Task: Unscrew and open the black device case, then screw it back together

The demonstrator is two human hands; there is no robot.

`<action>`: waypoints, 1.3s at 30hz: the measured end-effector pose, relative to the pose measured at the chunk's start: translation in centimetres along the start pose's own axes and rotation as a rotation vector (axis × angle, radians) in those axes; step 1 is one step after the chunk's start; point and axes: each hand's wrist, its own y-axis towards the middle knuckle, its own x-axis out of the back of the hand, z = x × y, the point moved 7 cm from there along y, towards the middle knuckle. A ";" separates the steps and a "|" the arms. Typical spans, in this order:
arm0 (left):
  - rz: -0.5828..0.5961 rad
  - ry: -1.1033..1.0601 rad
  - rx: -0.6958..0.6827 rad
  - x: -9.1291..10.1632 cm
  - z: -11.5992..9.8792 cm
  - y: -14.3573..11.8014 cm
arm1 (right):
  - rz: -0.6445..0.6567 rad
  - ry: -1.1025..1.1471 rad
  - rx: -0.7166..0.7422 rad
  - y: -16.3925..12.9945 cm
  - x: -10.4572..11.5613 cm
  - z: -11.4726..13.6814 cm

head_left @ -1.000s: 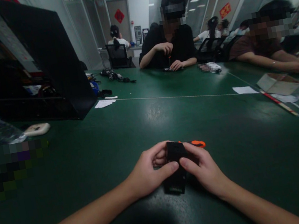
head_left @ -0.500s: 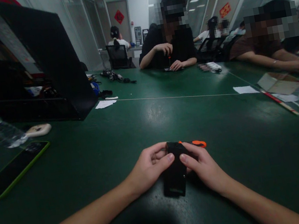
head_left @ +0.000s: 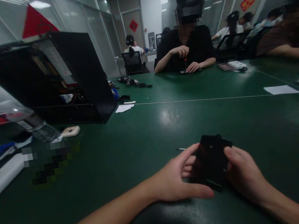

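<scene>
- Black boxy device (head_left: 212, 158) sits tilted between both of my hands, low in the near middle of the green counter (head_left: 148, 135); its near lower end rests on or just above the counter, though I cannot tell which.
- Its long axis runs from near left to far right, with the top corner leaning away from me.
- My left hand (head_left: 176, 180) cradles it from the left: the thumb lies stretched along the near lower edge and the fingers (head_left: 187, 153) curl up its left face, so this hand is grasping the device loosely.
- My right hand (head_left: 243, 174) closes on its right side, thumb pressed on the upper right corner; the remaining digits are hidden behind the body.
- Both hands touch it, so neither is nearer; the left covers more of the underside.
- A thin metal pin or tool tip (head_left: 181, 149) shows just left of the device, beyond my left fingertips; what it is stays unclear.
- Farther left stand an open black computer case (head_left: 73, 75) and a clear plastic bottle (head_left: 36, 126), well apart from my hands.
</scene>
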 end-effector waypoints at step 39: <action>-0.343 -0.241 -0.005 2.0 -0.3 0.2 | 0.248 -1.218 0.608 1.1 1.3 5.2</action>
